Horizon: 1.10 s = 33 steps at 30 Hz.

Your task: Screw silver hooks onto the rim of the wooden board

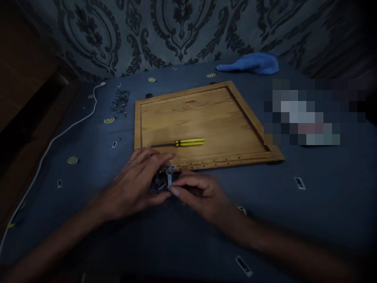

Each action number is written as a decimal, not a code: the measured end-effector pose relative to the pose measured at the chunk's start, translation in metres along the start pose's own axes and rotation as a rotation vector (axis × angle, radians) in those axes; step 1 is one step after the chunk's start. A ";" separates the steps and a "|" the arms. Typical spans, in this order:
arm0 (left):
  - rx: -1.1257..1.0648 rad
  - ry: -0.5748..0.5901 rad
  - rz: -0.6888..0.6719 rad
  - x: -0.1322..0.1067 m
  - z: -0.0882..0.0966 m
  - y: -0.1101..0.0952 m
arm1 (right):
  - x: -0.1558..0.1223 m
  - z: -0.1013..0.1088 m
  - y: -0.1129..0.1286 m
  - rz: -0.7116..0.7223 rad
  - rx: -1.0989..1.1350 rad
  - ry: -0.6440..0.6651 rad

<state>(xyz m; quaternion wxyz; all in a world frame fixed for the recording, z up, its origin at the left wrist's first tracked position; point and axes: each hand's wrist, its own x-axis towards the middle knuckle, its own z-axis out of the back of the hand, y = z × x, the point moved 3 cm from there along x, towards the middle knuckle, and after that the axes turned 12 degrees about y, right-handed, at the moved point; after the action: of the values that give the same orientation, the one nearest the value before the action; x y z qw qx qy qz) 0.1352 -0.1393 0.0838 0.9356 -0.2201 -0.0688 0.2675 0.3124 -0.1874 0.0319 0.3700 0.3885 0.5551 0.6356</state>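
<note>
My right hand pinches the lower end of a small shiny metal piece with a T-shaped top between thumb and forefinger. Curled around its other side, my left hand has its thumb below and its fingers above, with more dark metal showing within its grasp. Both hands are at the near edge of a framed wooden panel, which has several small holes along that edge. On the panel lies a screwdriver with a yellow and black handle, its shaft pointing left.
A heap of small metal parts lies left of the panel, with a loose small metal part nearer. A white cable runs along the left side. At the back right sits a blue cloth. A pixelated area covers the right.
</note>
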 end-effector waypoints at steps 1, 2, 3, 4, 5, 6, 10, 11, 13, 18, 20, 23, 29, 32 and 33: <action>-0.002 -0.014 -0.003 0.001 0.000 0.002 | 0.000 0.002 0.001 0.019 -0.062 -0.005; -0.003 -0.027 -0.005 0.001 -0.001 0.003 | 0.000 0.004 0.002 0.047 -0.145 -0.014; -0.003 -0.037 -0.006 0.001 -0.002 0.005 | -0.001 0.007 0.003 0.087 -0.241 -0.028; -0.002 -0.042 -0.004 0.001 -0.003 0.005 | -0.001 0.010 0.005 0.132 -0.342 -0.038; -0.001 -0.045 0.001 0.001 -0.004 0.006 | -0.001 0.012 0.006 0.180 -0.437 -0.052; -0.002 -0.042 0.010 0.001 -0.006 0.007 | -0.002 0.014 0.008 0.225 -0.523 -0.065; -0.032 -0.038 0.068 -0.002 -0.012 0.010 | -0.001 0.016 0.008 0.285 -0.771 -0.054; -0.037 -0.039 0.075 -0.002 -0.013 0.011 | -0.001 0.015 0.008 0.293 -0.810 -0.041; -0.036 -0.045 0.078 -0.004 -0.015 0.012 | -0.002 0.013 0.009 0.314 -0.879 -0.021; -0.022 -0.045 0.080 -0.006 -0.017 0.012 | -0.004 0.008 0.010 0.340 -1.023 -0.014; -0.021 -0.048 0.092 -0.007 -0.017 0.012 | -0.005 0.007 0.010 0.332 -1.052 0.001; -0.025 -0.064 0.096 -0.008 -0.019 0.011 | -0.006 0.005 0.009 0.314 -1.096 0.044; -0.038 -0.079 0.118 -0.009 -0.022 0.011 | -0.006 0.003 0.013 0.356 -1.176 0.025; -0.045 -0.079 0.121 -0.010 -0.023 0.011 | -0.006 0.003 0.012 0.356 -1.173 0.041; -0.046 -0.079 0.118 -0.010 -0.024 0.011 | -0.006 0.003 0.011 0.348 -1.170 0.050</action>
<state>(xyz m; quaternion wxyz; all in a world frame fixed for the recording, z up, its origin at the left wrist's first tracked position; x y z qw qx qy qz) 0.1275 -0.1454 0.0577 0.9094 -0.2344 -0.0989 0.3290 0.3178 -0.1930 0.0423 0.3996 0.1905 0.0510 0.8952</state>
